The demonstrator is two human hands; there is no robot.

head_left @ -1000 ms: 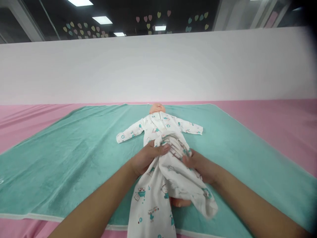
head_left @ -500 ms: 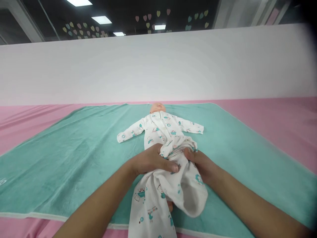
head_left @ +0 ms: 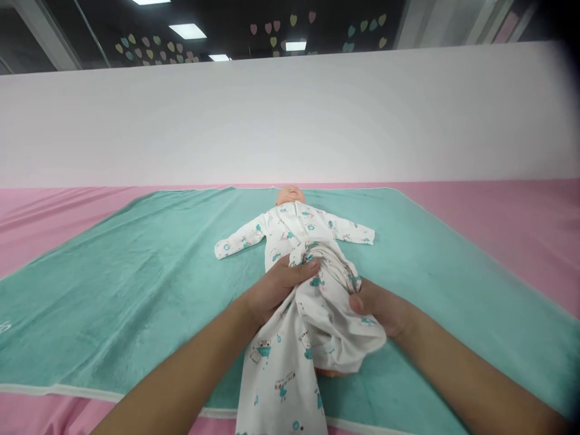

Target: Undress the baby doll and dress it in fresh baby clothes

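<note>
A baby doll lies on its back on a teal towel, head away from me. It wears a white printed romper with both sleeves spread out. My left hand grips bunched romper fabric at the doll's waist, thumb on top. My right hand pinches the gathered cloth of the right trouser leg. The left trouser leg hangs loose toward me. A bare doll foot peeks out under the bunched right leg.
The towel lies on a pink sheet that covers the table. A white partition wall runs along the far edge. Above it are a dark ceiling, light panels and heart decorations.
Both hands shifted their hold on the bunched leg fabric, pulling it toward me and then back up toward the doll's waist. The doll's foot shows under the cloth again.
</note>
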